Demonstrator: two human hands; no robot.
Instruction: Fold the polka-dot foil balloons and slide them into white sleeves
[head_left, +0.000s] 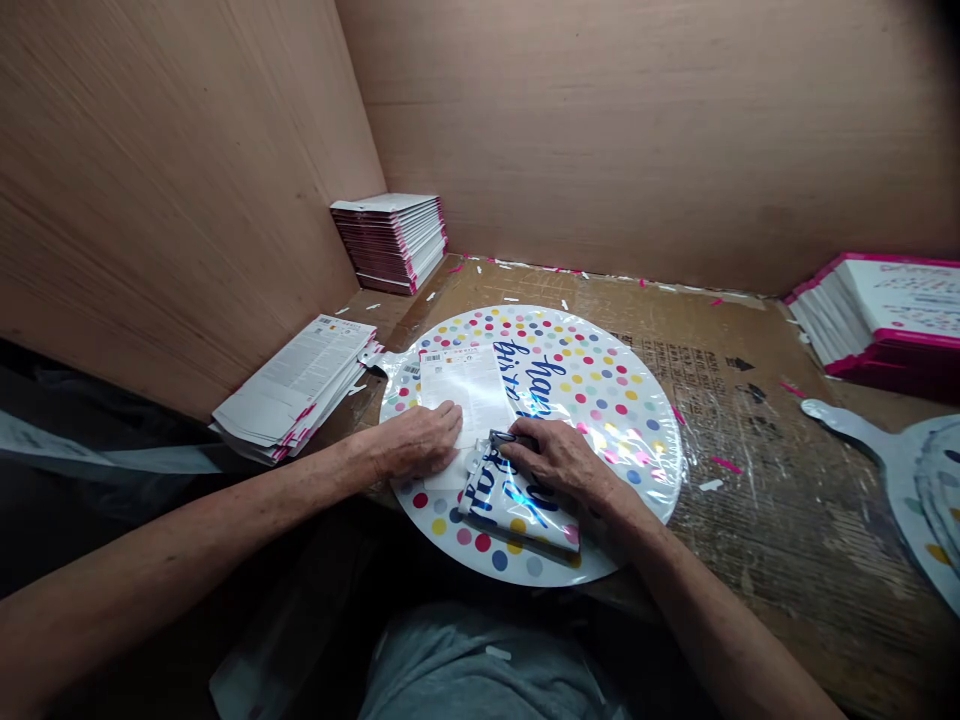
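A round foil balloon [630, 400] with coloured dots and blue lettering lies flat in front of me. On top of it rests a white printed paper packet [465, 385], partly covered by my left hand [426, 438], whose bent fingers grip its near part. My right hand [559, 455] has its fingers closed on the upper edge of a folded foil balloon [517, 500], also dotted and blue-lettered. This folded piece lies over the near right of the flat balloon, close to the packet. My right fingertips are partly hidden.
Printed packets [300, 385] lie in a pile at left, with a taller stack [394, 240] in the back corner. More pink-edged packets [885, 310] stand at right, above other flat balloons [919, 480]. Wooden walls [637, 130] enclose the cardboard-covered table [720, 400], where paper scraps lie scattered.
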